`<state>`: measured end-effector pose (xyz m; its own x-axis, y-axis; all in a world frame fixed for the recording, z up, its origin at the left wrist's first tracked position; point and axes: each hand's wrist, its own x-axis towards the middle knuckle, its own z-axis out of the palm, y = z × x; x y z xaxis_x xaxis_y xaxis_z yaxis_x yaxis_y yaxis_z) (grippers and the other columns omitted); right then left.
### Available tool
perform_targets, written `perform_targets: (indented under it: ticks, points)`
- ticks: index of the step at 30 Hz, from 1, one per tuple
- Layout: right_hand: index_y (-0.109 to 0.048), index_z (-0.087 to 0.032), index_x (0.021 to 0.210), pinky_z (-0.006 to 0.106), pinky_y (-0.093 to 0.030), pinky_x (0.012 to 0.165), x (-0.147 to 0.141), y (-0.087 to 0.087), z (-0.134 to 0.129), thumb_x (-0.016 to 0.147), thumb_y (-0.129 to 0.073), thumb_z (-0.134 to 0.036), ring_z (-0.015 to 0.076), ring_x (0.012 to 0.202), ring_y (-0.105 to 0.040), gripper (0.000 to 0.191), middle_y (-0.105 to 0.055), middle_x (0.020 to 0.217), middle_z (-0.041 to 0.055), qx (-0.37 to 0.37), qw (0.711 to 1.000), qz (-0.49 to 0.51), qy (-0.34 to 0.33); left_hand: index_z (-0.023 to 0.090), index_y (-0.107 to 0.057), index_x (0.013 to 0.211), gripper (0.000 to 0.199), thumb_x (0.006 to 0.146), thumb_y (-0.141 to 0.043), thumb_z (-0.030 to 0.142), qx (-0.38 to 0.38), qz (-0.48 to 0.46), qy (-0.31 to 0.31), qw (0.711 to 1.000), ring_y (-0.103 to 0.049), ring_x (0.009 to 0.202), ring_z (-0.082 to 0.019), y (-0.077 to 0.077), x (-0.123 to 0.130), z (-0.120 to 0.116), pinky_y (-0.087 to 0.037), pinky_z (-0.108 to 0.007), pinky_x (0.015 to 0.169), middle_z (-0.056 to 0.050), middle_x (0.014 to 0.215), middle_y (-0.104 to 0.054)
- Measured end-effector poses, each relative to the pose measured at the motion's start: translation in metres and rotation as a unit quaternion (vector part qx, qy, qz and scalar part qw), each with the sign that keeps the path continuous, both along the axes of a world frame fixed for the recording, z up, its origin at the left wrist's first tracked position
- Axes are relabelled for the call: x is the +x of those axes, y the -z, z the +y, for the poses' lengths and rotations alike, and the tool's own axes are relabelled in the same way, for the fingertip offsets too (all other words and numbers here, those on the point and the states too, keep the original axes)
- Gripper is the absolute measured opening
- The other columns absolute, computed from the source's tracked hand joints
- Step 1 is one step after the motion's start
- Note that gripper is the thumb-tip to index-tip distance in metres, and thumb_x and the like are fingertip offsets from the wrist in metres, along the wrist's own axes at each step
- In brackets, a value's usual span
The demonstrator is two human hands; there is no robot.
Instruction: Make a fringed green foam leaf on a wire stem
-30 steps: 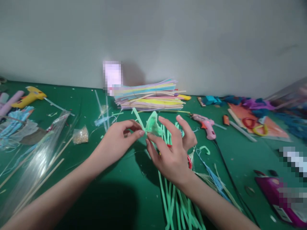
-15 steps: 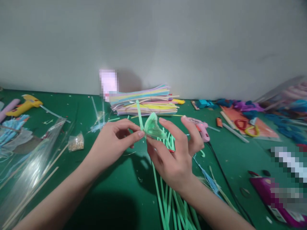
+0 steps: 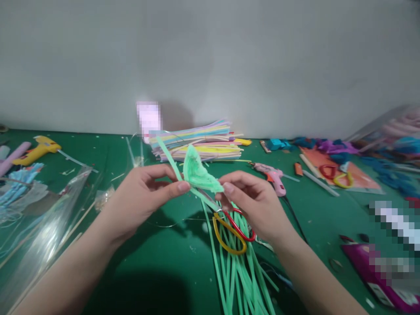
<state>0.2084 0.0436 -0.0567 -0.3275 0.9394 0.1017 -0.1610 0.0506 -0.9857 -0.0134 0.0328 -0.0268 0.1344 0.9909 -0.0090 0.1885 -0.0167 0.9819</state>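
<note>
A light green fuzzy piece [image 3: 200, 173], bent from pipe cleaner into a folded leaf-like shape, is held up between my hands. My left hand [image 3: 152, 194] is closed, pinching its lower left end, where a straight pipe cleaner strip [image 3: 169, 157] slants up to the left. The thumb and fingers of my right hand [image 3: 254, 203] are closed on its right tip. Just below lie scissors [image 3: 229, 232] with red and yellow handles, on top of several loose green pipe cleaners [image 3: 238, 280]. Their blades are partly hidden behind the green piece.
Bundled multicoloured pipe cleaners [image 3: 197, 142] lie by the wall. A pink glue gun [image 3: 277, 179] is to the right, a yellow glue gun [image 3: 39, 151] far left. Clear plastic wrapping [image 3: 49, 236] and thin sticks lie left, a purple packet [image 3: 370, 267] right.
My right hand has shifted from the base of the green piece to its right tip. The piece now faces me more openly, its strip leans further left, and the scissors have come into sight.
</note>
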Motion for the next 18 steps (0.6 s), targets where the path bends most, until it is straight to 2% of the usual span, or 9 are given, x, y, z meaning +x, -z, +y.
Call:
perform_targets:
  ticks: [3,7,9,13,18]
  points:
    - [-0.073,-0.025,0.088,0.017,-0.048,0.051,-0.004,0.002,-0.002,0.083,-0.075,-0.027,0.0044,0.051,-0.055,0.006,-0.071,0.070,-0.0041,-0.023,0.997,0.040,-0.057,0.021,-0.066,0.066,0.022,0.078,-0.076,0.037,0.013,0.019,-0.018,1.000,-0.038,0.045,-0.006,0.000,0.001,-0.003,-0.028,-0.017,0.045,0.008,0.047,-0.046]
    - [-0.075,-0.022,0.089,0.022,-0.055,0.061,-0.003,0.006,0.001,0.071,-0.084,-0.032,0.0090,0.063,-0.065,0.023,-0.073,0.076,-0.0010,-0.070,0.989,0.054,-0.116,0.022,-0.067,0.066,0.023,0.077,-0.076,0.040,0.006,0.001,-0.021,1.000,-0.038,0.044,-0.007,0.002,0.001,-0.004,-0.027,-0.019,0.044,0.007,0.048,-0.046]
    - [-0.075,-0.021,0.086,0.025,-0.057,0.065,-0.001,0.008,0.003,0.066,-0.087,-0.032,0.0119,0.067,-0.068,0.025,-0.073,0.075,0.0001,-0.091,0.986,0.043,-0.133,0.023,-0.067,0.066,0.025,0.077,-0.076,0.042,-0.001,0.007,-0.013,1.000,-0.035,0.044,-0.007,0.003,0.002,-0.004,-0.024,-0.020,0.043,0.007,0.046,-0.043]
    - [-0.073,-0.019,0.078,0.023,-0.056,0.065,0.003,0.006,0.005,0.075,-0.081,-0.028,0.0104,0.065,-0.066,0.012,-0.070,0.069,-0.0010,-0.065,0.991,0.013,-0.113,0.024,-0.070,0.067,0.022,0.077,-0.077,0.043,0.014,0.041,-0.010,0.999,-0.034,0.045,-0.008,0.003,0.003,-0.004,-0.022,-0.021,0.043,0.006,0.049,-0.046]
    - [-0.072,-0.018,0.080,0.023,-0.054,0.064,0.011,-0.006,0.005,0.082,-0.074,-0.033,0.0104,0.063,-0.065,0.016,-0.070,0.068,-0.0003,-0.051,0.993,-0.039,-0.098,0.025,-0.073,0.072,0.017,0.077,-0.077,0.041,0.031,0.078,-0.013,0.996,-0.043,0.051,-0.008,0.001,0.005,-0.005,-0.030,-0.021,0.046,0.005,0.061,-0.060]
